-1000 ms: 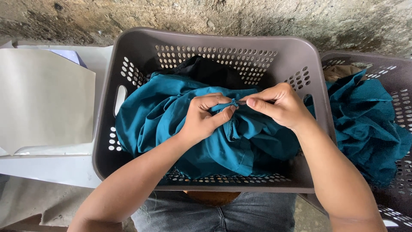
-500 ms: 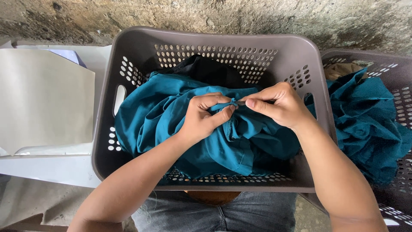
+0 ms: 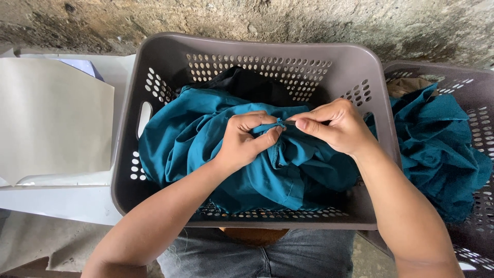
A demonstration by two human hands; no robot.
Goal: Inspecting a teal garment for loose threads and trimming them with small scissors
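A teal garment (image 3: 195, 139) lies bunched in a grey perforated plastic basket (image 3: 170, 56) on my lap. My left hand (image 3: 244, 141) pinches a fold of the teal cloth near a stitched edge. My right hand (image 3: 334, 126) meets it from the right, thumb and forefinger closed on a small dark thing at the same spot; I cannot make out what it is. A dark garment (image 3: 252, 85) lies under the teal one at the back of the basket.
A second grey basket (image 3: 478, 128) at the right holds more teal cloth (image 3: 437, 149) and a brown piece (image 3: 406, 85). A pale sheet (image 3: 51, 123) lies on a white surface at the left. A rough concrete wall (image 3: 257, 20) runs behind. My jeans (image 3: 257, 255) show below.
Both hands stay at the same spot on the teal cloth; the fingers shift only slightly.
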